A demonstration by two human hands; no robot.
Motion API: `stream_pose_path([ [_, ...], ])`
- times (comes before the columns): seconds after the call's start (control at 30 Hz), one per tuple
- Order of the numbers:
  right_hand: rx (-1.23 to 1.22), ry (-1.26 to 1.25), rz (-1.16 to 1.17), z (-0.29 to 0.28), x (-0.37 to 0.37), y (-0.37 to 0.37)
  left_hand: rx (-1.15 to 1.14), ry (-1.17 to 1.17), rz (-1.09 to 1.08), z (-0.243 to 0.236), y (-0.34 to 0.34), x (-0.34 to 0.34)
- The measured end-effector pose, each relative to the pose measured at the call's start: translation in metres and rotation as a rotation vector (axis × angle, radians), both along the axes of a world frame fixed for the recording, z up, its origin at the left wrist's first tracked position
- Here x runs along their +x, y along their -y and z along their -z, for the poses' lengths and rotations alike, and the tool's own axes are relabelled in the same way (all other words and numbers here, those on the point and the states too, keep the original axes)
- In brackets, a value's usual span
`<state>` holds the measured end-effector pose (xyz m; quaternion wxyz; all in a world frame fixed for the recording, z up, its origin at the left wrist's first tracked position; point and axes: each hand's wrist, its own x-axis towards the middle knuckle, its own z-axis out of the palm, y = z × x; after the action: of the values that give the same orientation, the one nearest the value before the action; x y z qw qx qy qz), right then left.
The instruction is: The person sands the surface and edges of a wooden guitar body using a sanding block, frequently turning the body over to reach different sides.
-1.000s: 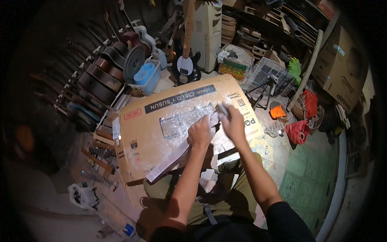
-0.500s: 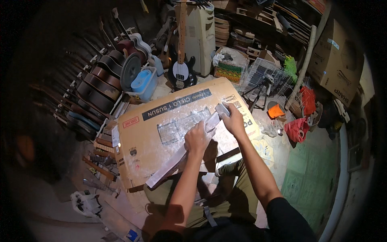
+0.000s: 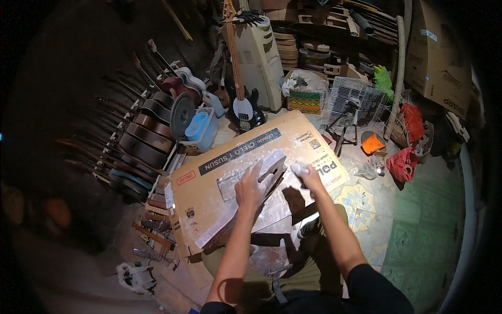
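My left hand point(image 3: 250, 189) is closed around a long, pale, dusty guitar neck point(image 3: 218, 228), which slants across my lap over a cardboard sheet point(image 3: 293, 131). Its wider far end, with a dark edge or slot, points up and to the right past my fingers. Off to the right of that end, apart from it, my right hand point(image 3: 313, 182) grips a small whitish-grey block point(image 3: 299, 168) that resembles a sanding block. Motion smears the block somewhat. White dust marks both hands and the cardboard.
A black and white bass guitar point(image 3: 244, 107) leans beyond the cardboard. Many guitars point(image 3: 149, 125) stand in a row at the left, beside a blue tub point(image 3: 201, 128). A wire cage point(image 3: 355, 99), an orange cup point(image 3: 372, 143) and red bags point(image 3: 401, 164) lie at the right.
My right hand with the block has come away from the neck's far end, moving right and slightly down. My left hand still holds the neck, whose far end now shows more widely. My view has shifted.
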<state>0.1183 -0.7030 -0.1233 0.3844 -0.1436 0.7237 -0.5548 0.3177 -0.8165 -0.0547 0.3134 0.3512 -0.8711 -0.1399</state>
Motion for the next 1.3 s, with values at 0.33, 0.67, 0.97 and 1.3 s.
stream_pose_path([
  [0.33,-0.262,0.457,0.211,0.029,0.086,-0.130,-0.189,0.433,-0.055,-0.005,0.010,-0.096],
  [0.67,-0.241,0.385,0.253,0.039,0.085,-0.142,-0.143,0.063,0.256,-0.012,-0.003,-0.063],
  [0.97,-0.264,-0.165,0.186,0.004,0.042,-0.096,0.022,0.094,0.224,-0.012,-0.001,-0.012],
  [1.3,-0.276,-0.543,0.120,-0.054,0.036,-0.080,0.027,0.151,0.295,-0.005,-0.022,-0.007],
])
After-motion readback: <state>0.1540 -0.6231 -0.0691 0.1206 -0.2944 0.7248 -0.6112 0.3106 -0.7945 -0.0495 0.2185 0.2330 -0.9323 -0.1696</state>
